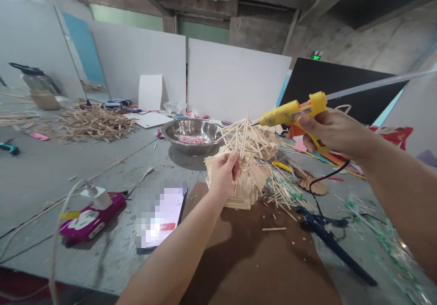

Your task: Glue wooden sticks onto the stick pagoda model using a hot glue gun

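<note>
A grey table (82,164) carries everything, and a brown mat (262,264) covers its near middle, perhaps to keep glue and scraps off the surface. Behind the work stands a steel bowl (189,149) with some reddish stuff inside. Just right of it, at the mat's far edge, is the stick model (243,136), its thin sticks leaning together to a peak above flat layers of more sticks.

The right hand (324,129) wraps the handle of a yellow glue gun (290,113), a finger by the orange trigger. The gun is held almost level, nozzle at the peak — probably so glue can be placed there without the barrel crossing the sticks. The left hand (225,170) pinches low on the model, thumb against fingers, seemingly to steady it from beneath; how many sticks it grips, I cannot tell. The phone (167,218) and purple power strip (114,205) lie left of the left arm, apart from the gun's black cable (312,186).

The most open room is the near mat, where one loose stick (274,229) lies. On the right, a dark blue tool (337,246) crowds the mat's edge — and behind the model, the bowl's rim leaves little space.
</note>
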Available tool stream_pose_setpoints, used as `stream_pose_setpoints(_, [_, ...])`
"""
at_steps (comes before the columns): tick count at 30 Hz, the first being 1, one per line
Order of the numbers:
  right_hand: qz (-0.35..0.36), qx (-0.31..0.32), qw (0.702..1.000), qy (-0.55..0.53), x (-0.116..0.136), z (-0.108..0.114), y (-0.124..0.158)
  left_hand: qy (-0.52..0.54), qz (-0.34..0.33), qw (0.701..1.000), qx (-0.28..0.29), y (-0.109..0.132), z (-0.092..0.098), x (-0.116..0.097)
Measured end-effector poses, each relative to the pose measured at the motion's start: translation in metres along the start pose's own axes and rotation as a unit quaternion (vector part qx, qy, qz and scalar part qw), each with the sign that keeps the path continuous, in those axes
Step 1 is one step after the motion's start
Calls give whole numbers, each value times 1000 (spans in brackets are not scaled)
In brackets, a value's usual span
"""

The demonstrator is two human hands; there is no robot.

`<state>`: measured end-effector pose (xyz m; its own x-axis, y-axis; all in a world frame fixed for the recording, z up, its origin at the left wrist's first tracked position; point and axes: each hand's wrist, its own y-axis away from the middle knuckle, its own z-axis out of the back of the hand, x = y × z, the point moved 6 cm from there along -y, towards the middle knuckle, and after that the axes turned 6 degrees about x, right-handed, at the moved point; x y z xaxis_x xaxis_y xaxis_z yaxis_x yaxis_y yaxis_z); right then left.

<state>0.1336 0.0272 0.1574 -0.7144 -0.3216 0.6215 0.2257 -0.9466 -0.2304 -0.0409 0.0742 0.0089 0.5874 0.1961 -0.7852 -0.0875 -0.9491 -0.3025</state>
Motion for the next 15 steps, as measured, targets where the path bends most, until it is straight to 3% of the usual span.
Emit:
stream_pose_setpoints(6, [-4,38,995,94,10,-15,-8,-27,-16,1000,-2,3,0,-1])
stream_pose_setpoints(15, [-16,30,988,150,10,-18,-20,-45,-20,999,1,4,2,-2])
